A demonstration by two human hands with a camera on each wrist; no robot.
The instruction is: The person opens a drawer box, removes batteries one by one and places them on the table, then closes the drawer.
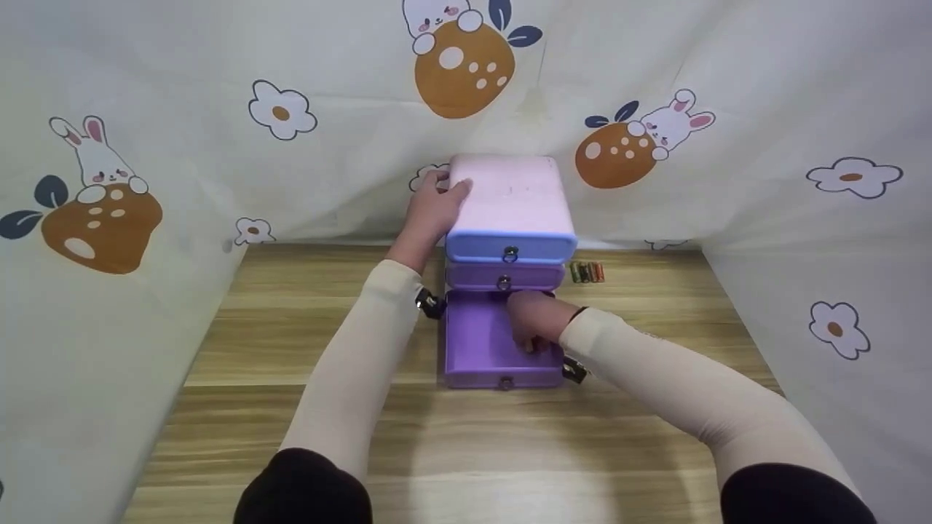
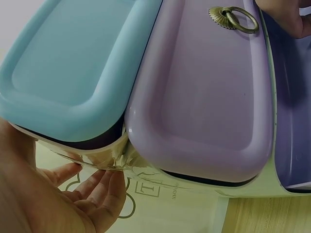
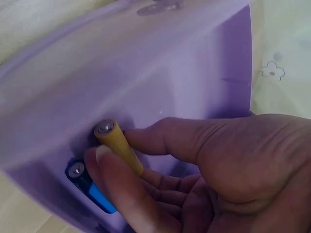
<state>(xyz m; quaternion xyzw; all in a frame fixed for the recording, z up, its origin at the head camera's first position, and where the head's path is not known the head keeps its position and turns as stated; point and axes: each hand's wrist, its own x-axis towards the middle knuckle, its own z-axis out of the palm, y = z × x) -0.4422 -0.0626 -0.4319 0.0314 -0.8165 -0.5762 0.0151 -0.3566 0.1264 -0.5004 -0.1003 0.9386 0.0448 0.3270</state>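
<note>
A small drawer unit (image 1: 510,193) with a pale pink top stands against the back wall, its lowest purple drawer (image 1: 477,338) pulled out. My left hand (image 1: 435,207) touches the unit's upper left side; in the left wrist view its fingers (image 2: 97,189) lie fairly straight against the side. Inside the open drawer, my right hand (image 1: 542,316) pinches a yellow battery (image 3: 124,150) between thumb and index finger. A blue and black battery (image 3: 92,189) lies beside it, partly behind the index finger.
Several batteries (image 1: 587,272) lie in a row on the wooden table (image 1: 306,349), right of the unit. The blue top drawer (image 1: 477,247) and the purple middle drawer (image 1: 473,276) are closed, each with a ring pull. A patterned cloth (image 1: 349,145) hangs behind.
</note>
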